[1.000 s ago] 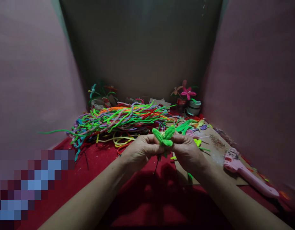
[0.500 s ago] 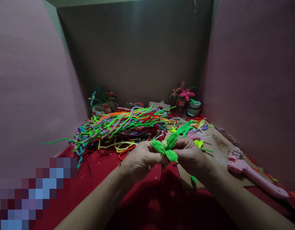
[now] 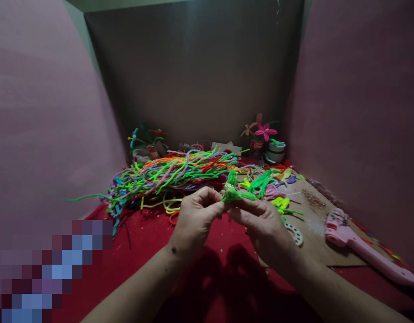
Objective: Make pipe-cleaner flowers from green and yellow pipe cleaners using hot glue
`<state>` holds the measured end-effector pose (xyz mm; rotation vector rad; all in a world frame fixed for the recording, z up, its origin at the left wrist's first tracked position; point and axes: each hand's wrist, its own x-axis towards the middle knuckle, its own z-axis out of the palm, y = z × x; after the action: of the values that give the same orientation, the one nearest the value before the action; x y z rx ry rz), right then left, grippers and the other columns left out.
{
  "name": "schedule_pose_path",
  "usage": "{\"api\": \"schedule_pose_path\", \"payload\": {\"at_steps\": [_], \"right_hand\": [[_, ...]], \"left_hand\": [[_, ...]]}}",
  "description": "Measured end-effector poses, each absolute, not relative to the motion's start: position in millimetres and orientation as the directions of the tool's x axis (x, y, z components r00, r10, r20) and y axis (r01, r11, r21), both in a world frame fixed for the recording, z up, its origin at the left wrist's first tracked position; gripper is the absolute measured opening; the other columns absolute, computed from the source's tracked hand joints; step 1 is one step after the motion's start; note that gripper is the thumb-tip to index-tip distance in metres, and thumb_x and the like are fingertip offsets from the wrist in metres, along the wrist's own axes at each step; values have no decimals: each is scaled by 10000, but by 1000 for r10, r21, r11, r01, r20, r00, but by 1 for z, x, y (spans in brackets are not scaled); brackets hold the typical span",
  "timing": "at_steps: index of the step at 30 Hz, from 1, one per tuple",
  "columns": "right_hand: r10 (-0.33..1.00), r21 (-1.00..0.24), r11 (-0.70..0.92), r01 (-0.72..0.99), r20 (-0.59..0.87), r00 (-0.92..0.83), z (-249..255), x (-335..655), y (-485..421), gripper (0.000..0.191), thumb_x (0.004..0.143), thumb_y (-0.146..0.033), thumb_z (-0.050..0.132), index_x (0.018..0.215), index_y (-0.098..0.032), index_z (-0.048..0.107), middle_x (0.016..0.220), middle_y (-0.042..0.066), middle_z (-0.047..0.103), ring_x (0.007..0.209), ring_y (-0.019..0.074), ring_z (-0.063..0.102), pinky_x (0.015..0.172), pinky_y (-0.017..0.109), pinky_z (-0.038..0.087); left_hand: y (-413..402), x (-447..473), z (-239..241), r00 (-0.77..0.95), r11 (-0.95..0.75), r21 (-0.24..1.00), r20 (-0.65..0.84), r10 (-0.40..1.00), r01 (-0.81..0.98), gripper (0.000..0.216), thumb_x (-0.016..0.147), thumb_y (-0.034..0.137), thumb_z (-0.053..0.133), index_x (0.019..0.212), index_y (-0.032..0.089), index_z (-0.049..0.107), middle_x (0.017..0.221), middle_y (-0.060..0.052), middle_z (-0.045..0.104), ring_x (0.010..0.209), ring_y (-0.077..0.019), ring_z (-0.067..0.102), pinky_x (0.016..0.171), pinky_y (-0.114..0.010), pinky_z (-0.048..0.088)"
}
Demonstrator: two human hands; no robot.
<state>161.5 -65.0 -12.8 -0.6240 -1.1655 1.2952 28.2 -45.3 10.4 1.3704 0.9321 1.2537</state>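
Between my two hands is a green pipe-cleaner flower (image 3: 239,196) with a cluster of pale beads or stamens at its middle. One petal points up and another lies out to the right. My left hand (image 3: 196,216) pinches its base from the left, thumb and fingers closed. From the right, my right hand (image 3: 262,222) pinches the same base just under the petals. The fingers hide the flower's underside. Beyond the hands lies a big heap of colourful pipe cleaners (image 3: 183,170). Loose green petals (image 3: 263,181) rest just past my right hand.
A cardboard sheet (image 3: 314,251) on the red cloth (image 3: 149,255) bears pink and yellow petals. A pale ring with holes (image 3: 294,235) lies beside my right wrist. The pink handled tool (image 3: 368,251) is at right. Finished flowers (image 3: 265,132) stand near the back wall.
The green flower has tipped and turned, so its petals now show edge-on, slightly higher up. My right hand's fingers have shifted beneath it. The pale ring has come into view.
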Motion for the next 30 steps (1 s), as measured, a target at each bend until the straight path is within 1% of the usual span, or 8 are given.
{"api": "schedule_pose_path", "payload": {"at_steps": [5,8,12,16,21,25,28,30], "right_hand": [[969,-832,189,-521,244,-40,-9,148,-68,121,657,-207,714,763,-264,704,797,-10,671,792,172,584,846,349,415],[971,-820,199,-537,238,-3,-13,144,-65,115,681,-209,682,766,-284,701,808,-2,675,804,195,592,836,364,424],[963,-829,219,-514,269,-23,-18,143,-61,93,718,-232,646,767,-290,698,832,7,674,852,209,584,868,379,416],[958,-802,224,-553,286,-26,-20,147,-55,98,710,-215,647,777,-263,699,827,8,672,827,200,582,842,364,431],[973,-803,179,-569,231,-20,-21,154,-45,109,694,-220,669,797,-205,701,820,10,667,811,175,578,821,334,447],[986,-831,121,-543,166,-34,-20,156,-47,154,661,-228,688,813,-208,701,880,27,678,903,218,589,834,369,455],[987,-861,85,-502,142,-76,-20,159,-51,170,697,-253,647,856,-245,707,951,43,679,936,239,597,781,383,477],[988,-876,43,-480,109,-111,-20,162,-52,221,681,-180,661,875,-273,710,1031,44,666,960,230,595,759,366,475]], "left_hand": [[-55,30,9,27,-461,852,470,882,249,101,659,162,654,587,177,585,642,5,568,641,-128,503,647,-240,394],[-55,31,3,40,-539,794,551,833,280,124,691,180,629,578,193,577,652,-9,557,686,-152,525,696,-260,401],[-54,33,1,52,-541,793,550,833,279,145,704,205,624,580,194,550,660,-11,548,721,-160,534,715,-265,399],[-51,32,9,149,-419,881,394,907,221,105,689,193,635,633,172,549,667,2,560,714,-144,533,691,-252,399],[-45,28,13,388,-162,984,178,904,-73,155,777,283,574,755,129,575,730,-21,590,691,-121,527,693,-262,409],[-42,31,7,395,32,947,102,913,-318,193,703,254,668,650,121,539,637,6,544,570,-80,494,597,-228,385],[-40,33,3,528,266,873,-12,849,-408,189,635,218,719,713,96,598,737,-33,594,615,-103,548,592,-237,404],[-38,31,1,596,382,805,-45,802,-454,213,598,187,740,751,95,624,722,-20,596,606,-90,553,603,-226,413]]}}
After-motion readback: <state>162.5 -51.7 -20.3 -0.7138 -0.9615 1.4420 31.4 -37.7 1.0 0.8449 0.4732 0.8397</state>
